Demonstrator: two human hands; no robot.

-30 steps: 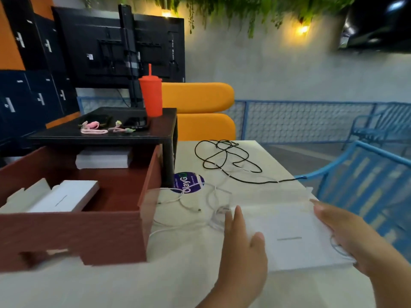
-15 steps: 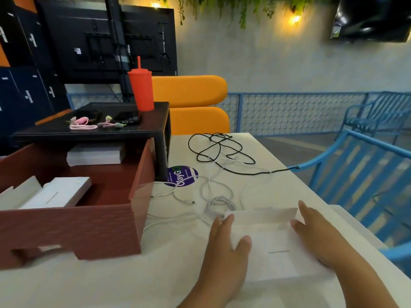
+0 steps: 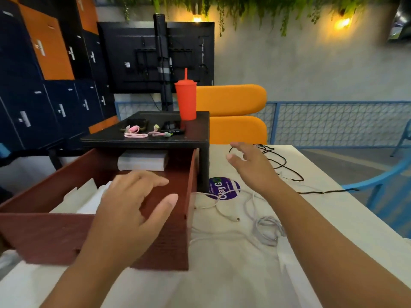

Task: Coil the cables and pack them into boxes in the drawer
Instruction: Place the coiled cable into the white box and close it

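A brown drawer (image 3: 42,232) stands pulled out from under a black stand (image 3: 155,141) on the white table. Inside it lie a white box (image 3: 142,161) at the back and another white box (image 3: 89,201) nearer me, partly hidden by my left hand (image 3: 133,203), which hovers over the drawer with fingers spread and holds nothing. My right hand (image 3: 251,165) is stretched forward, fingers apart, just beside the tangled black cable (image 3: 280,161). A loose white cable (image 3: 264,230) sprawls on the table under my right forearm. A white box (image 3: 289,263) lies at the near right, mostly hidden by that arm.
On the black stand sit a red tumbler (image 3: 185,98) with a straw, pink coiled cables (image 3: 135,133) and dark small items. A purple sticker (image 3: 224,188) marks the table. A blue chair (image 3: 382,185) stands at the right, an orange seat (image 3: 233,114) behind the table.
Both hands have left the white box on the table. My left hand moved up over the drawer, my right hand reached forward to the black cable. The camera tilted up.
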